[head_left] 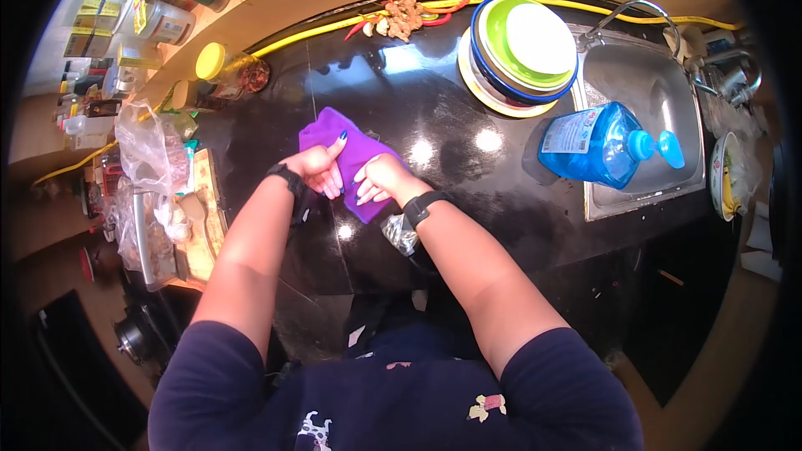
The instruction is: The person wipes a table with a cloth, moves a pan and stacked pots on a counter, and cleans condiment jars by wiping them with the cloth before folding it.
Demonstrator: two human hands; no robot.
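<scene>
A purple cloth (pixel 322 128) lies spread on the black countertop, under and between my hands. My left hand (pixel 317 169) rests on its left part, thumb stretched away from the fingers, the palm partly turned to the side. Across from it, my right hand (pixel 383 179) has its fingers curled in at the cloth's right edge and appears to grip it; the fold inside the fingers is hidden. Just below my right wrist sits a small crumpled clear plastic wrapper (pixel 400 235). Both wrists carry dark bands.
Stacked bowls and plates (pixel 539 38) stand at the back right. A blue soap bottle (pixel 589 144) is by the steel sink (pixel 643 83). Ginger (pixel 404 17) and chillies lie at the back edge. Left are a yellow-lidded jar (pixel 230 67), a cutting board (pixel 205 200) and plastic bags (pixel 149 146).
</scene>
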